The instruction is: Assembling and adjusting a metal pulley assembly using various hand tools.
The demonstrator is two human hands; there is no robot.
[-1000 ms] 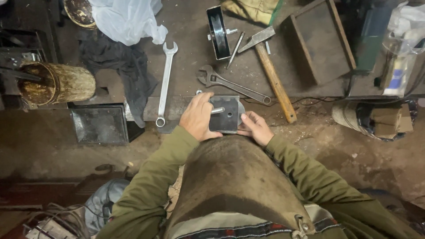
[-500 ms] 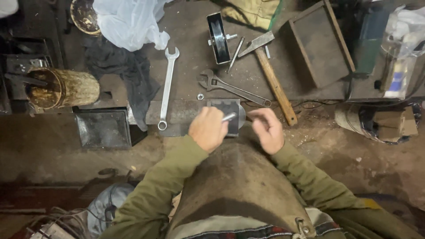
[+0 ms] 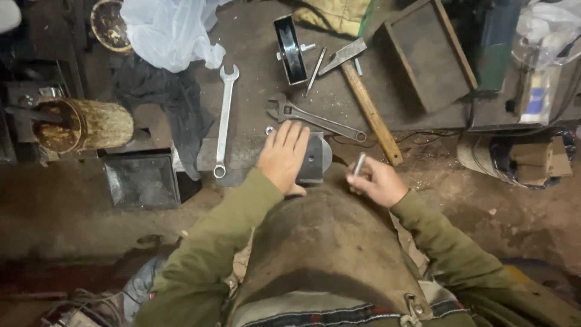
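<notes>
Steel plate (image 3: 312,158) looks heavy and stiff under my flat, open left hand (image 3: 282,156); my right hand (image 3: 374,181) pinches a smooth metal pin (image 3: 359,164).

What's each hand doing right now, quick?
Left hand: open, flat on the dark metal block.
Right hand: closed, holding a small metal pin.

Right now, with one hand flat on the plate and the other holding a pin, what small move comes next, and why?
Probably bring the right hand with its short metal pin over to the hole in the dark metal plate. The left hand presses the plate flat, and the pin is held clear, just beside it.
</notes>
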